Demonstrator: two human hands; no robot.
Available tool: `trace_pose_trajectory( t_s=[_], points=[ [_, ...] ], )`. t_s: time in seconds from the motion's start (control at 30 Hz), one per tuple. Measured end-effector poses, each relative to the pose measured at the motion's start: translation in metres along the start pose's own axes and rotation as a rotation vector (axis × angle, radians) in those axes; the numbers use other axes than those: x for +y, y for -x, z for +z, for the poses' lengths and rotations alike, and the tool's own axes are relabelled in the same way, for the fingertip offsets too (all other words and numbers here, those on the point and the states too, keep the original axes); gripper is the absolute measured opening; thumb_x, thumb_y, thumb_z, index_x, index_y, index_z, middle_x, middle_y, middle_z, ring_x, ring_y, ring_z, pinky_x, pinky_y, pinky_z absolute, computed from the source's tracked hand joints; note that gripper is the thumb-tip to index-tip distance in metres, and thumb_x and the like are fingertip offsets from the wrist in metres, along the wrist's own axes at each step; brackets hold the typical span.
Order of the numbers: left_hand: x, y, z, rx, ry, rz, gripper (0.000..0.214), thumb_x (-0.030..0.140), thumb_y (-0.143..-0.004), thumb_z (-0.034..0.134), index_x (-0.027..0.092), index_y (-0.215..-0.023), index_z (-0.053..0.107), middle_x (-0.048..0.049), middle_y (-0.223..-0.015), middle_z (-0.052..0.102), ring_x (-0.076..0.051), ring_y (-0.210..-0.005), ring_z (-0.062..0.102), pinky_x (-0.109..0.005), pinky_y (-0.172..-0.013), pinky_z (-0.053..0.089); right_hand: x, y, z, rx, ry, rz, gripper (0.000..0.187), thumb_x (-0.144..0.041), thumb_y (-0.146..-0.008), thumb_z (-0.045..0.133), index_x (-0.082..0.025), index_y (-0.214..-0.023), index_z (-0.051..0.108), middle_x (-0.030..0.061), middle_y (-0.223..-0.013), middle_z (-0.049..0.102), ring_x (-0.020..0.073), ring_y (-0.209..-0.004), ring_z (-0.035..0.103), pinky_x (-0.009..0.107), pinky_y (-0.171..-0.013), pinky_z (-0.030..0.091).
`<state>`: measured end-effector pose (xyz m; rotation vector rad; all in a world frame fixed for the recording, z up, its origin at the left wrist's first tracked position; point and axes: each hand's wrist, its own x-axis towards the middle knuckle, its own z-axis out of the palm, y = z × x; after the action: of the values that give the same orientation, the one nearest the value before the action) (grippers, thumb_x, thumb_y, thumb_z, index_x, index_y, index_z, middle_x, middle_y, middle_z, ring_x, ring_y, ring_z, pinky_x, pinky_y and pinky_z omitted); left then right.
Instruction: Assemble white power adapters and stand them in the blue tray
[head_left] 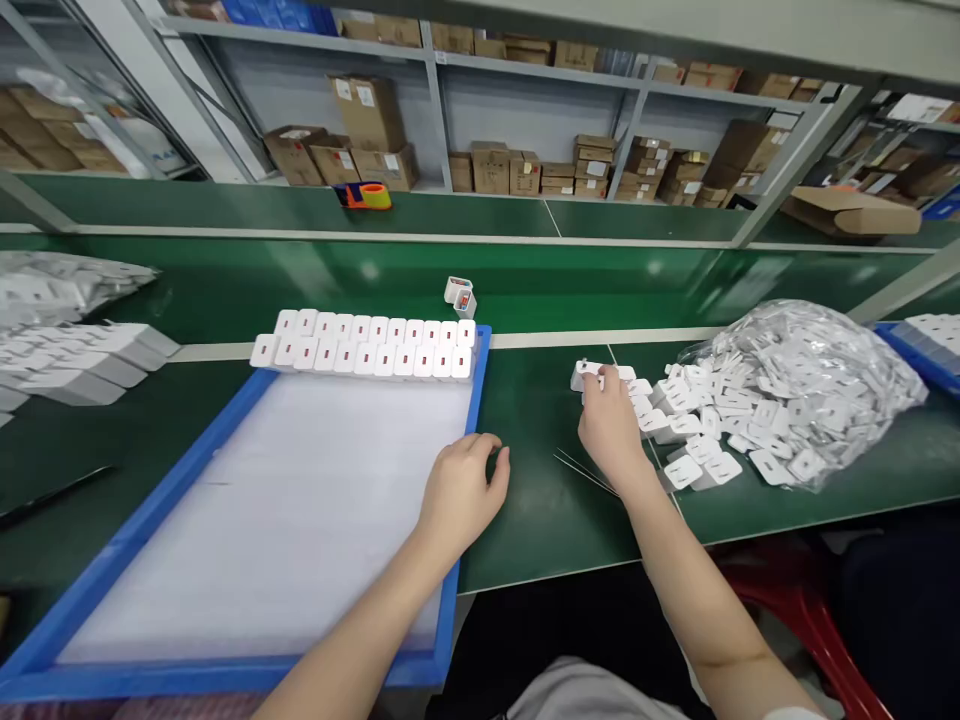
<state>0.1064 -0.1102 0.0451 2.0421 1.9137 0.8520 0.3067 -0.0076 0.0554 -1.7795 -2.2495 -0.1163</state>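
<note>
Right hand [609, 425] picking white chargers [679, 420] from the loose pile; left hand [459, 490] steadies the blue tray [225, 425].

Right fingers curl onto 1 charger [587, 373] at the pile's left edge, near the bench's front edge; can't tell whether they've clamped it yet. Left fingers loosely curled, holding nothing, resting on the tray's right rim. 2 rows of chargers [367, 345] fill the tray's far edge, 1 stray unit [460, 295] just beyond. Tip: take 1 piece only, clear of the open bag [817, 380], face matching the set rows.

Green workbench [540, 520], grey metal shelving [435, 110], stacked cardboard boxes [491, 168]
</note>
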Motion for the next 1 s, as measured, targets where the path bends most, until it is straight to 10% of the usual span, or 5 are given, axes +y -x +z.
trace_pose_trajectory(
  t_s=[0.57,0.8,1.0],
  points=[
    [0.012,0.003,-0.012,-0.087,0.342,-0.035,0.02,0.028,-0.095,0.047,0.019,-0.091,0.065,-0.0065,-0.093,0.069,-0.022,-0.088,0.067,-0.033,-0.076,0.052,0.015,-0.011,0.002,-0.077,-0.121,0.075,0.011,-0.015,-0.091,0.058,-0.015,-0.102,0.057,0.0151,-0.107,0.058,0.0279,-0.093,0.059,0.033,-0.071,0.04],
    [0.018,0.001,-0.019,-0.171,0.574,-0.17,0.021,0.032,-0.094,0.052,0.018,-0.087,0.066,-0.0068,-0.092,0.07,-0.021,-0.087,0.067,-0.033,-0.074,0.053,0.025,-0.004,-0.002,-0.033,-0.534,-0.038,0.01,-0.017,-0.082,0.063,-0.02,-0.089,0.057,0.0067,-0.092,0.061,0.0212,-0.076,0.055,0.034,-0.071,0.043],
    [0.019,0.002,-0.018,-0.226,1.074,-0.268,0.049,0.047,-0.102,0.044,0.018,-0.141,0.05,-0.0153,-0.134,0.061,-0.022,-0.106,0.071,-0.037,-0.094,0.057,0.009,0.012,-0.003,-0.052,-1.157,-0.118,0.043,-0.053,-0.085,0.07,-0.027,-0.113,0.05,0.0039,-0.094,0.062,0.0156,-0.066,0.054,0.024,-0.047,0.041]
  ],
)
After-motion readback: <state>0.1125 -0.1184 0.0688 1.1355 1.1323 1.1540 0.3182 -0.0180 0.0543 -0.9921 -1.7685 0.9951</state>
